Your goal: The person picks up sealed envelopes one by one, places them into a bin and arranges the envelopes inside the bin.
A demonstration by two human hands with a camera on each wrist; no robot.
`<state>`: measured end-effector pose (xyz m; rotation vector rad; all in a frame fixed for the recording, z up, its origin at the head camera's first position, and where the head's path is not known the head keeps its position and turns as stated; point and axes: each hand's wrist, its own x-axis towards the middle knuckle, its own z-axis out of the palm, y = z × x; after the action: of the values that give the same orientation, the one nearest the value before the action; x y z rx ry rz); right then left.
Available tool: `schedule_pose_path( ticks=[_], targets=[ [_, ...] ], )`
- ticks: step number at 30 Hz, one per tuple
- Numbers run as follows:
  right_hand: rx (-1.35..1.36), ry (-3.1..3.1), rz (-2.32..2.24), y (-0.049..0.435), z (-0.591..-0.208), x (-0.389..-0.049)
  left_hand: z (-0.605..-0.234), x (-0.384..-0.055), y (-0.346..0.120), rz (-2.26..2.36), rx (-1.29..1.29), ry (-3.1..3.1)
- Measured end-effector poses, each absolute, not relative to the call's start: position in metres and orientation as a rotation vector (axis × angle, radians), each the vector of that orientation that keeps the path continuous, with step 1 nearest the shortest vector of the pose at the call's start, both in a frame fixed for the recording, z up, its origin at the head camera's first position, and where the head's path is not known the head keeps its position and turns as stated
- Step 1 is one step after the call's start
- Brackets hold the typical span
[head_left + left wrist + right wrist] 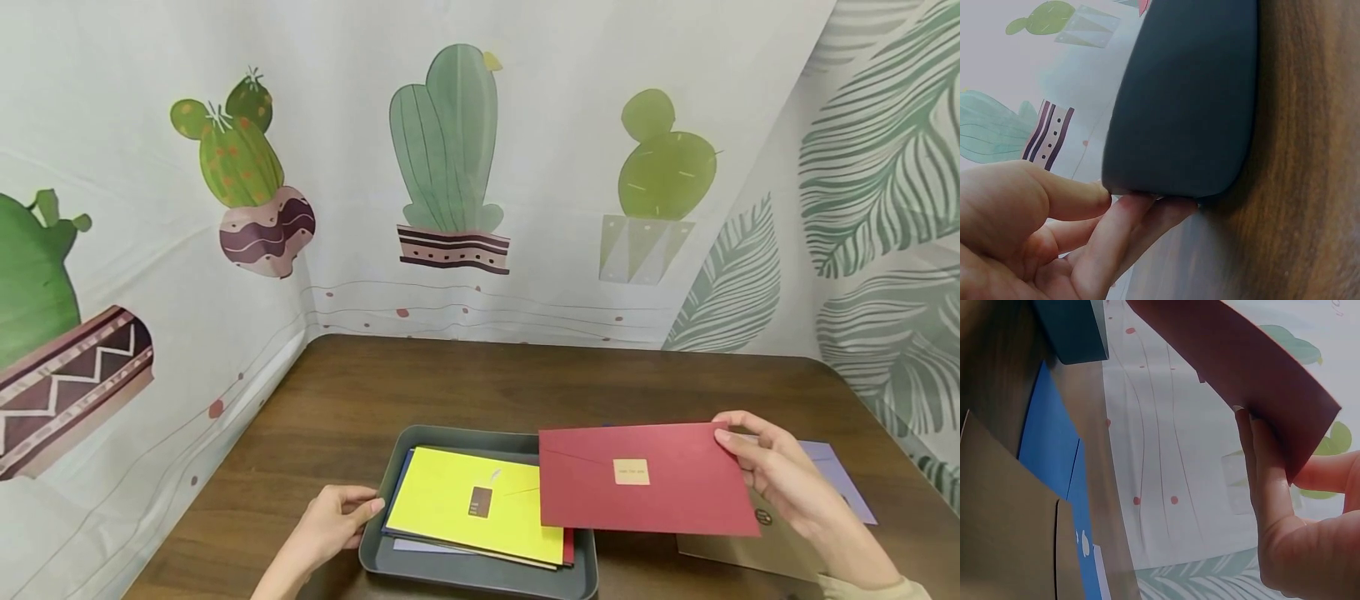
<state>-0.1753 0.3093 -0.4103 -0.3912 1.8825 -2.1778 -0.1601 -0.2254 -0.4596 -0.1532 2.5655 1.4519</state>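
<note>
My left hand (330, 525) pinches the left end of a dark grey tray (1179, 112), thumb at the rim and fingers against the outer side. On top of the pile inside lies a yellow envelope (435, 492) with a brown label; blue, lavender and red edges stick out beneath it. A red envelope (585, 483) with a cream square sticker is in my right hand (787, 479), pinched at its right edge between thumb and fingers. It is raised, its left end overlapping the tray's right part from my viewpoint.
Right of the tray, under my right forearm, lies a kraft-brown envelope (735, 546) with a round dark mark. A blue envelope (1050, 444) and a lavender envelope (832, 467) lie partly behind it. A cactus-print cloth (555, 167) hangs behind the brown wooden table (345, 392).
</note>
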Motion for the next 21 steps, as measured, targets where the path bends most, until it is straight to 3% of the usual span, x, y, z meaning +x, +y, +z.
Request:
schedule_pose_path(
  ticks=[21],
  targets=[
    [-0.424, 1.854, -2.158, 0.296, -0.407, -0.176, -0.459, -0.16, -0.226, 1.466, -0.153, 2.563]
  ],
)
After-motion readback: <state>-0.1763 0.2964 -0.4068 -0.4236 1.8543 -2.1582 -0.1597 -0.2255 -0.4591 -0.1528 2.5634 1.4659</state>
